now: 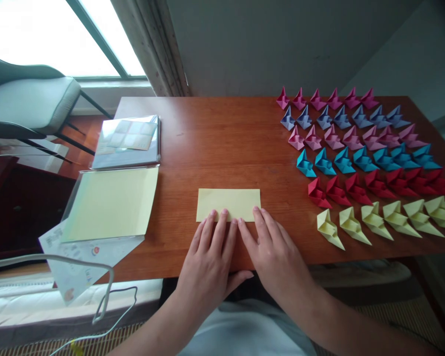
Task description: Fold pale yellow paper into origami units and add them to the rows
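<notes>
A pale yellow paper rectangle lies flat on the wooden table in front of me, its long side running left to right. My left hand rests palm down with fingers stretched out, the fingertips on the paper's near edge. Beside it, my right hand also lies flat, its fingers extended and the tips at the near right part of the same edge. Neither hand grips anything. Whether the rectangle is a folded sheet or a single layer I cannot tell.
Rows of folded paper boats in several colours fill the table's right side. At left lie a stack of yellow paper, a plastic-wrapped pack and a printed sheet. A white cable loops at the lower left; a chair stands beyond.
</notes>
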Demonstrator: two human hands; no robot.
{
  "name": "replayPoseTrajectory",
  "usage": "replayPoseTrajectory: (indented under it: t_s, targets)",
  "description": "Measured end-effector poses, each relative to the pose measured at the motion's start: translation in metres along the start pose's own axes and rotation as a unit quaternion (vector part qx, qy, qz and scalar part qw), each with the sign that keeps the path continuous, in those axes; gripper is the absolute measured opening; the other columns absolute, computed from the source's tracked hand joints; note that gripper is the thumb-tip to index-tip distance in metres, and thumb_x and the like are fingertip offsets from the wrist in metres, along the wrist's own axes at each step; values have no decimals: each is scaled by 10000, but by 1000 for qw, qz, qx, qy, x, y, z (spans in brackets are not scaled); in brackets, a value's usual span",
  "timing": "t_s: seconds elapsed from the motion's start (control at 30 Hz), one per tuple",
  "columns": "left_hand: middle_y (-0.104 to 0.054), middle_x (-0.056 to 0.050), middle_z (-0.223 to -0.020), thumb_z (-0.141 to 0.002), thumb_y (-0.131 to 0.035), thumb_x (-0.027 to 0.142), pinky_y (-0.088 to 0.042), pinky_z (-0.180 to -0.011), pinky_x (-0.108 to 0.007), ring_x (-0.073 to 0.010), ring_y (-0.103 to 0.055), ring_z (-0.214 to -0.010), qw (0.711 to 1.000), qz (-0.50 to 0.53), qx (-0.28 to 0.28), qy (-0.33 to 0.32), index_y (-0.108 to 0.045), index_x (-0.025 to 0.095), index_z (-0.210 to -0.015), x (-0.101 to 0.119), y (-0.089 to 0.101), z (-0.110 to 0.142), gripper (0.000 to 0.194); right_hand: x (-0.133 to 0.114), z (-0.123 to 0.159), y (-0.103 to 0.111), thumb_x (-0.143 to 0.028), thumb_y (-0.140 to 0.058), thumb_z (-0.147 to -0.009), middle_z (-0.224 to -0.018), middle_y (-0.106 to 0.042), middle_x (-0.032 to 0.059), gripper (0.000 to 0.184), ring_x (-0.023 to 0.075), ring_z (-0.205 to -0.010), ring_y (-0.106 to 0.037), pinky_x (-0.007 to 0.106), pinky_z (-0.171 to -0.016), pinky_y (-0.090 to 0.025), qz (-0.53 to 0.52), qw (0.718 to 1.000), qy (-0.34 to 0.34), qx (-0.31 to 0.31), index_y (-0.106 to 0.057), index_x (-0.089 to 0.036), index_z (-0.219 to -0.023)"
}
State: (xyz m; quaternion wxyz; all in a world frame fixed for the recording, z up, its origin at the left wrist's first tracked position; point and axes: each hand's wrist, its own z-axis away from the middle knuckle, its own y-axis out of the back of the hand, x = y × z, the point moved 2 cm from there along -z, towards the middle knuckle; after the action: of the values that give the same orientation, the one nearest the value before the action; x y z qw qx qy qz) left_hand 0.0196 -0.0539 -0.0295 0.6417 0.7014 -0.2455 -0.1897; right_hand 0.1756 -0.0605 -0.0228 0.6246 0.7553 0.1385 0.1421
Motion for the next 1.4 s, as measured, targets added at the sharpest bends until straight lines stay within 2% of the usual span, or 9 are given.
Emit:
replayPoseTrajectory:
  t_s: [0.53,0.73,0.97,1.17,1.4]
  targets:
    - [-435,-227,-1564,-876,-439,769,-307,-1176,-495,-419,-383,-1455,1000,-12,3,-7,-459,72,-1498,2,4,-3,934,4,2,0,-150,-612,-915,-1442,-554,269,481,384,-1281,-582,486,-1006,-527,5,1000,7,5,-594,-158,-1396]
    - [-421,-257,-1562,-862,-458,776,-324,-1152,-532,-450,-376,-1448,1000,-18,8,-19,-446,45,-1499,1,3,-2,970,5,0,1,-148,-602,-915,-1430,-572,258,460,374,-1266,-596,474,-984,-538,1,1000,7,11,-617,-158,-1374]
    - [-434,-239,-1560,-871,-414,789,-350,-1124,-516,-433,-396,-1438,999,-22,5,-25,-461,43,-1484,-2,8,-3,967,18,3,3,-119,-508,-938,-1448,-579,205,430,334,-1283,-582,448,-983,-522,-15,1000,20,14,-626,-98,-1351]
    - [-456,-199,-1559,-863,-426,797,-333,-1144,-488,-406,-399,-1446,999,-25,11,-29,-458,75,-1492,-12,12,-2,958,26,6,2,-66,-431,-958,-1420,-617,158,420,303,-1247,-594,432,-989,-494,-27,999,16,38,-643,-60,-1320]
    - [-405,-227,-1582,-858,-480,776,-270,-1187,-531,-432,-378,-1452,999,-43,15,3,-351,27,-1542,-32,13,17,1022,26,3,2,-45,-446,-963,-1377,-652,150,386,304,-1202,-610,433,-958,-502,-35,998,11,46,-667,-55,-1280]
